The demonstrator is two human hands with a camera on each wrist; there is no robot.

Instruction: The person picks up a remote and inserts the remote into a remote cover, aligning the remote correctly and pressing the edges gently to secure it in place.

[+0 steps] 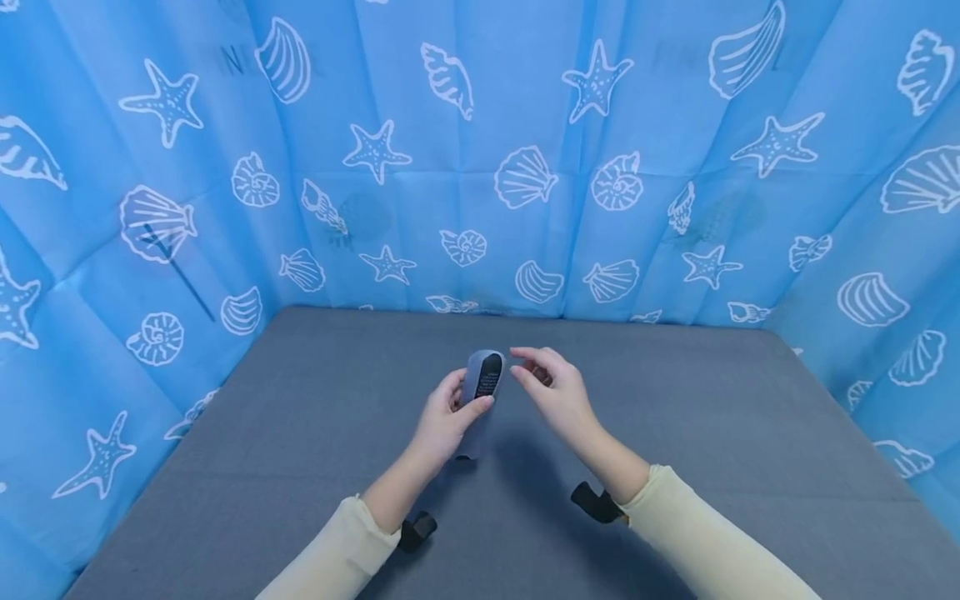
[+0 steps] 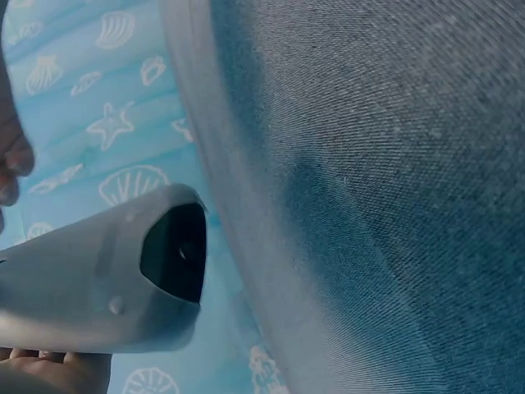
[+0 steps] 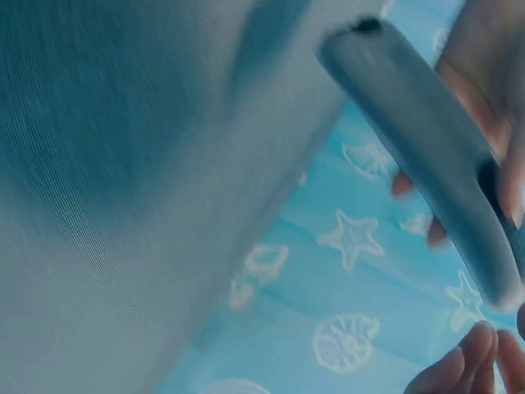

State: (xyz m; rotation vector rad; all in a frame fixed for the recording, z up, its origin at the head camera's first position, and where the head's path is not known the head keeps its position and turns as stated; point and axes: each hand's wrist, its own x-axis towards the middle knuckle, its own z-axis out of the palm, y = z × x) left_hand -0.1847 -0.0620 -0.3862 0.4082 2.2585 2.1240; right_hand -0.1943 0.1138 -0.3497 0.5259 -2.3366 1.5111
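A long, rounded grey-blue device point(image 1: 471, 375) with a black panel of small print on one face stands tilted above the table. My left hand point(image 1: 446, 417) grips it around its middle, the thumb lying across the front at the panel's lower edge. In the left wrist view, the lower end of the device point(image 2: 107, 279) shows a dark recess and a small round bump. My right hand point(image 1: 551, 387) hovers beside the upper end, its fingers loosely bent and holding nothing. From the right wrist view, the right fingertips point(image 3: 463, 361) are close to that end of the device point(image 3: 418, 148).
A grey cloth-covered table point(image 1: 337, 392) spreads beneath both hands. Blue curtains point(image 1: 465, 150) printed with white shells and starfish hang behind it and along the sides. Black wrist mounts point(image 1: 596, 502) stick out under the pale sleeves point(image 1: 697, 525).
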